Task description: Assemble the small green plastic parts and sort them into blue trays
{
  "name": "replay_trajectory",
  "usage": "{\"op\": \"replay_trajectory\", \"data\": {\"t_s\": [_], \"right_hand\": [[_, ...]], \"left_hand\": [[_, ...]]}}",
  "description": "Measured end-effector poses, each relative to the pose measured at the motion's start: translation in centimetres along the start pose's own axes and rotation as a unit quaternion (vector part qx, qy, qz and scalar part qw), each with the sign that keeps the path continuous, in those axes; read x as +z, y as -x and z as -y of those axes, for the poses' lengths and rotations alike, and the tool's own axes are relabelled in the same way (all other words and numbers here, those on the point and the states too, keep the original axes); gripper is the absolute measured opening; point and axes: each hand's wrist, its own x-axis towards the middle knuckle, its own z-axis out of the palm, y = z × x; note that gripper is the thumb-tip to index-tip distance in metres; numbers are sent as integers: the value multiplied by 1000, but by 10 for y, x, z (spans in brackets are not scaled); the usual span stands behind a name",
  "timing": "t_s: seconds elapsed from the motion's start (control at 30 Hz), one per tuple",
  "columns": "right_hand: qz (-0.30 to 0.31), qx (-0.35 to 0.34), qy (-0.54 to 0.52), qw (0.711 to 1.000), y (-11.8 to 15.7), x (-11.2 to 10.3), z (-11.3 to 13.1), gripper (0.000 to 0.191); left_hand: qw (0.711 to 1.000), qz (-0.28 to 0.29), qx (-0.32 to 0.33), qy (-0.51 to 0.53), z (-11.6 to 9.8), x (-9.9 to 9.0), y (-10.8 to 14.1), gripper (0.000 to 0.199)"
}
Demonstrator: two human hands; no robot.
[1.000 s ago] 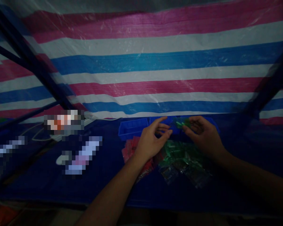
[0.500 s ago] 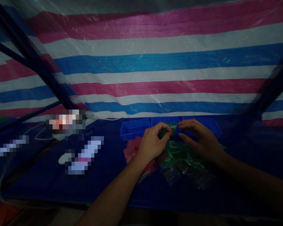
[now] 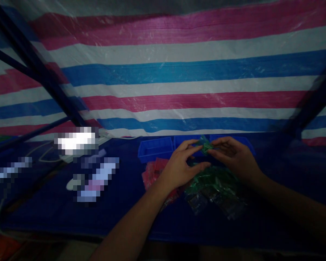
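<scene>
A small green plastic bag (image 3: 206, 145) is pinched between the thumb and fingers of my right hand (image 3: 237, 157), above the heap. My left hand (image 3: 182, 163) is at its left side, thumb spread away from the fingers, whose tips reach the bag's edge. Below both hands lies a pile of green plastic bags (image 3: 214, 183), with some clear bags (image 3: 197, 203) along its front. Red plastic bags (image 3: 152, 173) lie to the left, partly covered by my left hand and forearm. The contents of the bags are too dark to make out.
Blue bins stand in a row behind the piles; the left bin (image 3: 155, 148) shows best, the others are partly behind my hands. A white round object (image 3: 72, 184) and blurred-out items lie left on the blue table (image 3: 119, 214). A striped sheet (image 3: 179, 72) hangs behind.
The green bag has passed from my left hand's pinch into my right hand's fingers, moving slightly right. My left thumb and fingers have spread apart.
</scene>
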Motion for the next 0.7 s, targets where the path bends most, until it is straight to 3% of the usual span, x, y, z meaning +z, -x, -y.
{"op": "replay_trajectory", "data": {"t_s": [0.13, 0.3, 0.43, 0.57, 0.7], "right_hand": [[80, 10, -10, 997, 6, 2, 8, 28], [30, -20, 38, 999, 3, -1, 3, 31], [49, -16, 44, 998, 2, -1, -4, 39], [64, 12, 32, 997, 2, 0, -5, 36], [72, 51, -3, 996, 1, -1, -2, 34]], "left_hand": [[1000, -9, -8, 11, 1, -1, -1, 40], [998, -23, -25, -57, 1, -4, -3, 15], [998, 8, -58, -15, 1, -2, 0, 15], [995, 1, -80, 52, 3, 2, 1, 35], [996, -11, -71, 48, 4, 2, 0, 24]]}}
